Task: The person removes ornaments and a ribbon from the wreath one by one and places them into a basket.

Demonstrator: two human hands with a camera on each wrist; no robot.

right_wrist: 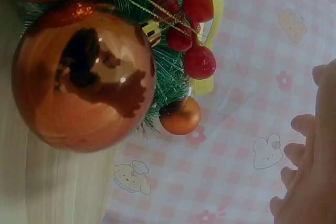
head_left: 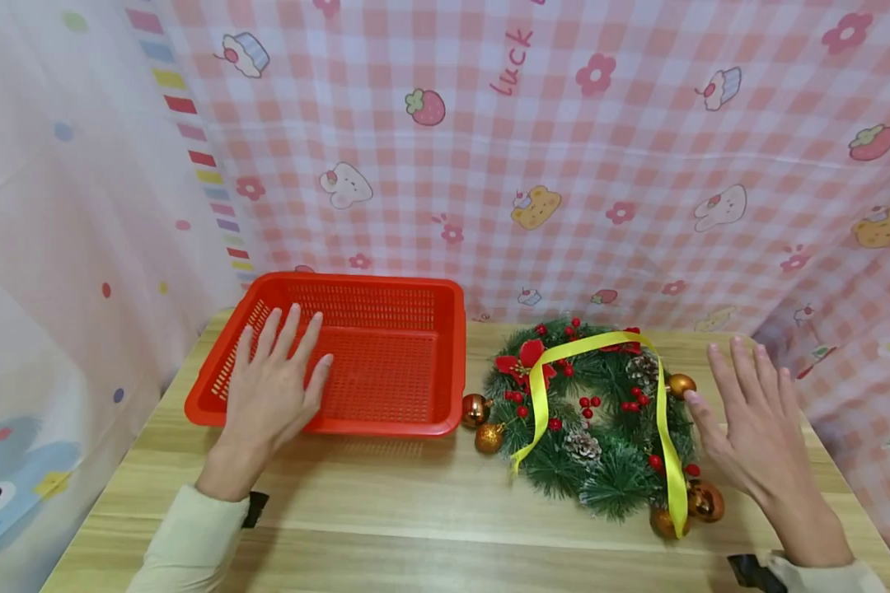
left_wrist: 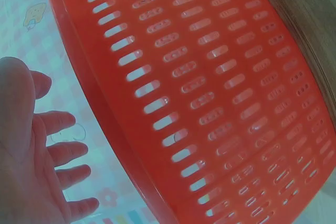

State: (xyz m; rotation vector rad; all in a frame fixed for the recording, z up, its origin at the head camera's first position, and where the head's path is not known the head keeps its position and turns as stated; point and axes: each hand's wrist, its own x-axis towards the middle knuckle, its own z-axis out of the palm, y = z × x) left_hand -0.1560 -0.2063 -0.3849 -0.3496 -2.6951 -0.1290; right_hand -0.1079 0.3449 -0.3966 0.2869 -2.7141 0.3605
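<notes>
My left hand point(head_left: 270, 395) is held open over the left part of a red plastic basket point(head_left: 456, 354), fingers straight and spread, holding nothing. The basket has slotted sides and a solid rim. On the right, my right hand point(head_left: 760, 432) hovers beside a green Christmas wreath point(head_left: 615, 486), also with straight fingers and nothing in it. Red berries, a red flower point(head_left: 528, 362), pinecones point(head_left: 582, 445) and copper baubles point(right_wrist: 84, 77) decorate the wreath. A yellow ribbon point(head_left: 540, 403) lies draped across its top, one end hanging over the front baubles.
Both things stand on a wooden table point(head_left: 415, 527). Right behind it hangs a pink checked cloth point(head_left: 475, 181) with cartoon prints, and a pale curtain point(head_left: 67, 231) hangs on the left. A small copper bauble point(head_left: 476, 409) lies between basket and wreath.
</notes>
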